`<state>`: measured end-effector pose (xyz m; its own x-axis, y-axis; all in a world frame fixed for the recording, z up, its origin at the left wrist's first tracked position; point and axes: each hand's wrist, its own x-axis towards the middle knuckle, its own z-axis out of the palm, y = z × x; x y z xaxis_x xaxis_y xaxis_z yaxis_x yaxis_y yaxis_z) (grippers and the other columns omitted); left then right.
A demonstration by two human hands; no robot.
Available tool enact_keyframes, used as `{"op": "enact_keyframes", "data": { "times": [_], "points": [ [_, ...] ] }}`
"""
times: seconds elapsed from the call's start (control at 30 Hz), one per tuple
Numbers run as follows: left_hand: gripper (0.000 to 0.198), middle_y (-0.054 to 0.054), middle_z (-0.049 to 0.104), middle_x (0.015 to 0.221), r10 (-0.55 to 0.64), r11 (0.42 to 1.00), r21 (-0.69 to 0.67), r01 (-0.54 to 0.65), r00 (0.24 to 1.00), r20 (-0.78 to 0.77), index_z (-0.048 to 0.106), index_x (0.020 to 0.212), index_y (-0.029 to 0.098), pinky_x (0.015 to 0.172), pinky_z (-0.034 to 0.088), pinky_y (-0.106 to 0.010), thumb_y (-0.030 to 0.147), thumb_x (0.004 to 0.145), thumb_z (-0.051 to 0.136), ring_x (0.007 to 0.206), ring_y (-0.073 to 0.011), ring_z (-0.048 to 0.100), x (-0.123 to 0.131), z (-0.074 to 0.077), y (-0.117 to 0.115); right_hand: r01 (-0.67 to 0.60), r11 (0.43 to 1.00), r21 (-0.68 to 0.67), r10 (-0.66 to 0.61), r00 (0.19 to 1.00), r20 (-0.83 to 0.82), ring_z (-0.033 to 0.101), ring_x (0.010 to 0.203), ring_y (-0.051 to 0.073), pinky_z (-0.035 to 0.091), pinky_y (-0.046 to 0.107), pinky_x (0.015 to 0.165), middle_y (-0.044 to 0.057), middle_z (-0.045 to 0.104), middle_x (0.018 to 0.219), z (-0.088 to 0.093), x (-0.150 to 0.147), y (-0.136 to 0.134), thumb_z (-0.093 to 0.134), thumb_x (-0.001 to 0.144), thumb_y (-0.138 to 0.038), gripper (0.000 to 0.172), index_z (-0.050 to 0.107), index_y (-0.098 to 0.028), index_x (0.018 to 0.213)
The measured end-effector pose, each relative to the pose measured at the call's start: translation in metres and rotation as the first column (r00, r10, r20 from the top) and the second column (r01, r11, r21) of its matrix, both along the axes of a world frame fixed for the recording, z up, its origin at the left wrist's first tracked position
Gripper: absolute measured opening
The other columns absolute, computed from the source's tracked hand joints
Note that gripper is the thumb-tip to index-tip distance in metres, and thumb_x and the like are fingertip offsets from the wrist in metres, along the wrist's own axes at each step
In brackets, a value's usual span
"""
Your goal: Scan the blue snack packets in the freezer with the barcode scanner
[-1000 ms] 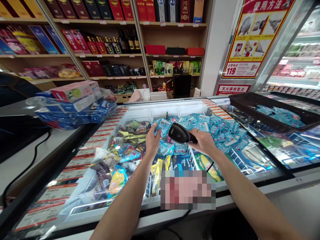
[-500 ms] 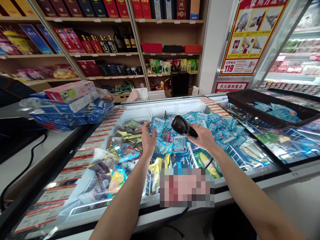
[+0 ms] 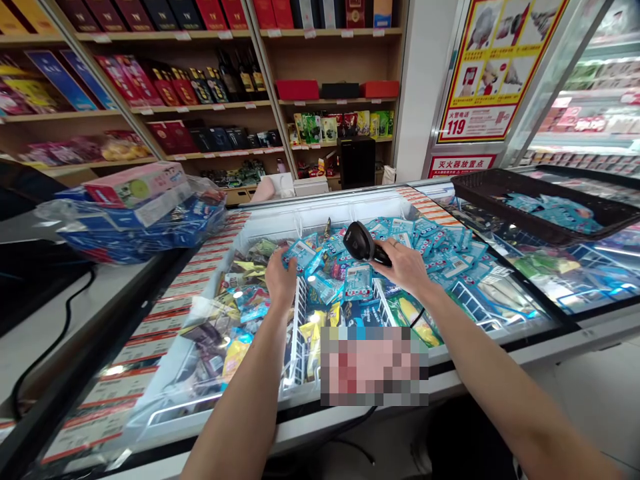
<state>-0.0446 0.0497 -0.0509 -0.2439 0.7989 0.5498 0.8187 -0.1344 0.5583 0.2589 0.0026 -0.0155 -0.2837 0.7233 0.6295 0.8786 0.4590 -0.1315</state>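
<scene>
My left hand [image 3: 281, 280] pinches a small light-blue snack packet [image 3: 301, 255] by its edge, above the open chest freezer [image 3: 310, 208]. My right hand [image 3: 406, 268] grips a black handheld barcode scanner [image 3: 361, 244], whose head points left toward that packet. Both hands are over a heap of light-blue packets [image 3: 440, 257] filling the freezer's right side. Mixed snack bags [image 3: 235, 293] lie to the left of a white wire divider [image 3: 300, 313]. The scanner's beam and the packet's barcode cannot be seen.
A black basket [image 3: 540, 203] with blue packets sits on the freezer's glass lid at right. Plastic-wrapped boxes [image 3: 135, 220] rest on the counter [image 3: 65, 313] at left. Shelves of boxed and bottled goods [image 3: 200, 87] stand behind. A pixelated patch [image 3: 373, 367] covers the freezer's near edge.
My left hand has moved left with the packet, and the scanner has shifted slightly left. The whole view has tilted, so the shelves sit higher in the picture.
</scene>
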Motion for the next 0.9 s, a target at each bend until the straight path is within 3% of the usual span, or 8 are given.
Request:
{"op": "enact_keyframes", "data": {
  "times": [0.27,0.47,0.53,0.63,0.73,0.9],
  "points": [
    [0.042,-0.013,0.054,0.11,0.015,1.0,-0.016,-0.017,0.991,-0.131,0.052,0.12,0.018,0.092,0.039,-0.041,0.033,0.081,0.046,0.106,-0.0267,0.05,0.005,-0.003,0.001,0.019,0.998,0.053,-0.024,0.995,0.095,0.057,0.09,0.023,0.042,0.031,0.072,0.01,0.058,0.102,0.013,-0.002,-0.003,0.05,0.086,-0.041,0.044,0.044,-0.02,0.125],
    [0.04,-0.014,0.05,0.117,0.104,0.995,0.015,-0.103,0.969,-0.224,0.054,0.117,0.022,0.09,0.036,-0.047,0.038,0.081,0.048,0.109,-0.0322,0.045,0.018,0.01,-0.013,-0.038,0.999,0.012,0.035,0.985,0.171,0.057,0.089,0.023,0.041,0.03,0.069,0.008,0.058,0.104,0.033,-0.002,-0.011,0.056,0.083,-0.029,0.041,0.046,-0.024,0.122],
    [0.038,-0.012,0.054,0.11,0.03,0.999,0.02,-0.025,0.965,-0.26,0.056,0.113,0.023,0.09,0.035,-0.046,0.042,0.083,0.045,0.106,-0.0302,0.047,0.026,0.017,-0.019,-0.029,0.999,0.016,0.027,0.989,0.147,0.057,0.087,0.022,0.041,0.029,0.066,0.007,0.059,0.104,0.033,-0.004,-0.01,0.056,0.082,-0.028,0.041,0.047,-0.024,0.121],
    [0.037,-0.01,0.059,0.089,-0.154,0.987,-0.086,0.134,0.942,-0.298,0.063,0.089,0.021,0.085,0.039,-0.042,0.051,0.082,0.042,0.091,-0.0258,0.053,0.043,0.022,-0.028,-0.017,0.999,0.03,0.015,0.998,0.063,0.058,0.087,0.021,0.041,0.028,0.067,0.006,0.061,0.102,0.024,-0.009,-0.008,0.054,0.082,-0.03,0.039,0.05,-0.024,0.12],
    [0.044,-0.01,0.057,0.08,-0.246,0.964,-0.18,0.198,0.919,-0.309,0.063,0.072,0.02,0.085,0.039,-0.043,0.062,0.072,0.05,0.087,-0.0268,0.053,0.06,0.02,-0.035,-0.032,0.999,0.013,0.032,0.999,0.035,0.059,0.088,0.02,0.041,0.027,0.065,0.005,0.063,0.101,0.011,-0.009,-0.005,0.054,0.081,-0.032,0.038,0.052,-0.024,0.119],
    [0.058,-0.012,0.056,0.097,-0.335,0.935,-0.218,0.28,0.898,-0.284,0.062,0.093,0.021,0.09,0.036,-0.047,0.07,0.061,0.057,0.1,-0.0315,0.05,0.088,0.011,-0.046,-0.014,1.0,-0.013,0.014,0.999,0.04,0.06,0.087,0.02,0.04,0.027,0.062,0.004,0.064,0.1,-0.001,0.0,-0.001,0.054,0.081,-0.034,0.037,0.053,-0.024,0.117]
  ]
}}
